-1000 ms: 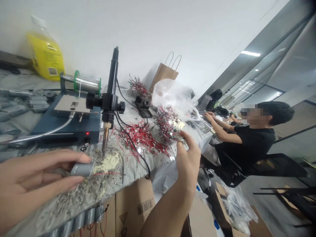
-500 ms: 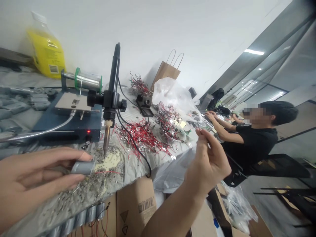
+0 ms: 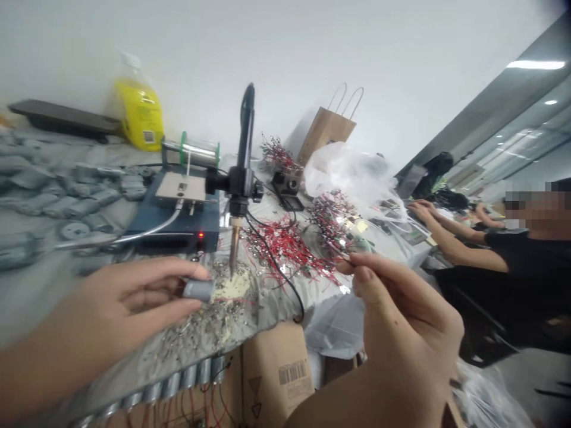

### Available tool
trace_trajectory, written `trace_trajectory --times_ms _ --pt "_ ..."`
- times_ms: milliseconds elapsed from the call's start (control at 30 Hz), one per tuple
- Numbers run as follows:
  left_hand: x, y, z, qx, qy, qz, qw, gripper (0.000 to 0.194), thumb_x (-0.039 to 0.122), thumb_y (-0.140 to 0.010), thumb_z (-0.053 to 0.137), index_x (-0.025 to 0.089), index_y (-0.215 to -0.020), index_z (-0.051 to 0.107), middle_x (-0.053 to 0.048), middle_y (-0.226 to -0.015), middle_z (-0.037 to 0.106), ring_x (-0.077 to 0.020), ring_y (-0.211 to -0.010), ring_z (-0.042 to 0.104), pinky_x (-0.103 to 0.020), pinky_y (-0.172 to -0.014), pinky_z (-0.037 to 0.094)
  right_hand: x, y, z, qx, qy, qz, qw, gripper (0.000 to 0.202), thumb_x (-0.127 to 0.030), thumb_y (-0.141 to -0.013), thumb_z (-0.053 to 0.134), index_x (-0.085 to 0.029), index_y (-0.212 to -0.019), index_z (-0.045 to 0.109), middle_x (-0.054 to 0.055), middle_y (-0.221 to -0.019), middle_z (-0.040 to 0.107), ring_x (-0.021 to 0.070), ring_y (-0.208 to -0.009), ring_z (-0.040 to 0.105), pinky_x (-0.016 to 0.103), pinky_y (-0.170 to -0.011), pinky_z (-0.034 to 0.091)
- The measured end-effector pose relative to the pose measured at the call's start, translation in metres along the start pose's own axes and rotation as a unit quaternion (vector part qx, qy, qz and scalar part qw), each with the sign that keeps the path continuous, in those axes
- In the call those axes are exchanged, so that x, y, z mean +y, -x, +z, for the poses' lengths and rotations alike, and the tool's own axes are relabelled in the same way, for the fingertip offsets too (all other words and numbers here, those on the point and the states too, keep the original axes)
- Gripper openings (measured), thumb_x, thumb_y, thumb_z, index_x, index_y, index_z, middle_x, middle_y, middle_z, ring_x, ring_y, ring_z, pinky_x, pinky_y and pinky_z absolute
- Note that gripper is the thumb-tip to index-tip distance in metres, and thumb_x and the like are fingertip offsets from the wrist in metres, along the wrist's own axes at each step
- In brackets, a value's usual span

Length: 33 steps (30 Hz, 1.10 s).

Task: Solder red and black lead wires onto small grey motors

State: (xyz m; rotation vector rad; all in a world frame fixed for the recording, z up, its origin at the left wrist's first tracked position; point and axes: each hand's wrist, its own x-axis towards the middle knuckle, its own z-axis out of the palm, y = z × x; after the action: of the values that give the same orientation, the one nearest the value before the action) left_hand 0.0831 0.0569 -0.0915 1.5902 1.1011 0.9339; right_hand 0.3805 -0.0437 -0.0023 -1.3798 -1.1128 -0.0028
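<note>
A small grey cylindrical motor (image 3: 199, 290) is held between the thumb and fingers of my left hand (image 3: 134, 291), low over the littered work surface. Just right of it, the dark tip of an upright soldering iron (image 3: 234, 252) points down at a pale yellow patch (image 3: 234, 286). A red wire (image 3: 234, 301) lies beside the motor; whether it is joined to it I cannot tell. My right hand (image 3: 401, 315) is closed in a pinch in front of the pile of red wires (image 3: 285, 246). Something thin and dark seems to show at its fingertips, too small to name.
A blue soldering unit (image 3: 173, 223) carries a solder spool (image 3: 200, 153). Loose grey motors (image 3: 66, 202) cover the left side. Motors with wires line the front edge above a cardboard box (image 3: 276, 368). A plastic bag (image 3: 352, 178) and a person in a black top (image 3: 530, 261) are at the right.
The view has turned, so the bench sits further right in the picture. My right hand has tipped its pinch leftward, closer to the wires. The motor remains in my left hand.
</note>
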Motion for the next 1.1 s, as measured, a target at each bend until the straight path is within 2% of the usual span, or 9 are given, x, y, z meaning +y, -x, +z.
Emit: trace_trajectory --times_ms 100,167,267,400,600,700,800,1000,1100 --pt "0.026 -0.003 0.002 0.005 -0.026 -0.002 1.0 0.034 0.049 -0.068 0.082 0.031 -0.097 0.085 0.003 -0.098 0.084 -0.0203 -0.087 0.083 -0.018 -0.083 0.066 0.003 -0.002 -0.002 -0.141 0.046 -0.025 0.989 0.022 -0.036 -0.093 0.082 -0.036 -0.115 0.082 -0.001 -0.098 0.084 0.0176 -0.087 0.081 0.022 -0.073 0.066" --pt "0.035 -0.004 0.001 -0.012 -0.034 0.003 0.999 0.031 0.047 -0.074 0.082 0.03 -0.101 0.085 0.001 -0.1 0.084 -0.0202 -0.088 0.082 -0.021 -0.084 0.068 0.006 -0.006 -0.001 -0.204 0.059 -0.048 0.976 0.013 -0.035 -0.097 0.078 -0.035 -0.11 0.082 -0.002 -0.096 0.083 0.0144 -0.084 0.079 0.019 -0.071 0.063" --pt "0.037 -0.003 -0.001 -0.013 -0.052 0.002 0.999 0.03 0.047 -0.078 0.081 0.03 -0.102 0.085 -0.001 -0.1 0.083 -0.0209 -0.089 0.081 -0.024 -0.085 0.069 0.009 -0.012 0.005 -0.243 0.047 -0.073 0.966 0.008 -0.032 -0.1 0.075 -0.029 -0.096 0.081 -0.003 -0.088 0.081 0.0131 -0.077 0.076 0.019 -0.067 0.059" --pt "0.037 -0.002 0.001 -0.02 -0.044 0.001 0.999 0.028 0.043 -0.08 0.081 0.027 -0.102 0.085 -0.002 -0.099 0.083 -0.0199 -0.089 0.081 -0.024 -0.085 0.068 0.012 -0.02 0.015 -0.296 0.014 -0.088 0.951 0.013 -0.028 -0.106 0.068 -0.024 -0.094 0.072 -0.001 -0.094 0.072 0.0123 -0.086 0.067 0.022 -0.074 0.053" --pt "0.038 -0.002 0.004 -0.015 -0.041 0.026 0.999 0.024 0.036 -0.083 0.083 0.026 -0.104 0.084 0.0 -0.096 0.082 -0.0155 -0.082 0.078 -0.017 -0.079 0.067 0.012 -0.021 0.02 -0.276 -0.004 -0.114 0.954 0.021 -0.026 -0.109 0.063 -0.023 -0.089 0.06 -0.003 -0.087 0.058 0.0091 -0.08 0.053 0.023 -0.069 0.041" --pt "0.037 -0.001 0.004 -0.013 -0.038 0.02 0.999 0.027 0.035 -0.085 0.083 0.024 -0.109 0.083 -0.003 -0.103 0.082 -0.0196 -0.089 0.08 -0.023 -0.085 0.069 0.013 -0.019 0.022 -0.279 -0.012 -0.124 0.952 0.021 -0.026 -0.108 0.066 -0.023 -0.087 0.062 -0.004 -0.087 0.06 0.0086 -0.08 0.054 0.023 -0.069 0.041" --pt "0.037 0.001 0.006 0.003 -0.035 0.042 0.998 0.024 0.031 -0.086 0.084 0.024 -0.11 0.082 -0.002 -0.11 0.082 -0.0186 -0.093 0.08 -0.021 -0.09 0.068 0.016 -0.019 0.026 -0.287 -0.044 -0.118 0.95 0.019 -0.024 -0.105 0.07 -0.023 -0.087 0.064 -0.004 -0.088 0.064 0.0091 -0.083 0.058 0.023 -0.072 0.044" --pt "0.043 0.0 0.012 -0.011 0.011 0.1 0.995 0.021 0.019 -0.09 0.081 0.024 -0.109 0.078 0.001 -0.108 0.08 -0.0157 -0.086 0.081 -0.016 -0.085 0.068 0.017 -0.019 0.03 -0.344 -0.131 -0.125 0.921 0.012 -0.016 -0.098 0.077 -0.023 -0.092 0.071 -0.003 -0.092 0.068 0.0111 -0.089 0.063 0.021 -0.077 0.05" --pt "0.046 -0.004 0.014 0.009 0.013 0.142 0.99 0.021 0.014 -0.087 0.082 0.025 -0.104 0.079 0.003 -0.103 0.081 -0.013 -0.084 0.081 -0.012 -0.085 0.065 0.015 -0.021 0.027 -0.39 -0.136 -0.13 0.902 0.01 -0.021 -0.1 0.076 -0.023 -0.094 0.07 -0.003 -0.09 0.069 0.011 -0.086 0.065 0.021 -0.075 0.052"
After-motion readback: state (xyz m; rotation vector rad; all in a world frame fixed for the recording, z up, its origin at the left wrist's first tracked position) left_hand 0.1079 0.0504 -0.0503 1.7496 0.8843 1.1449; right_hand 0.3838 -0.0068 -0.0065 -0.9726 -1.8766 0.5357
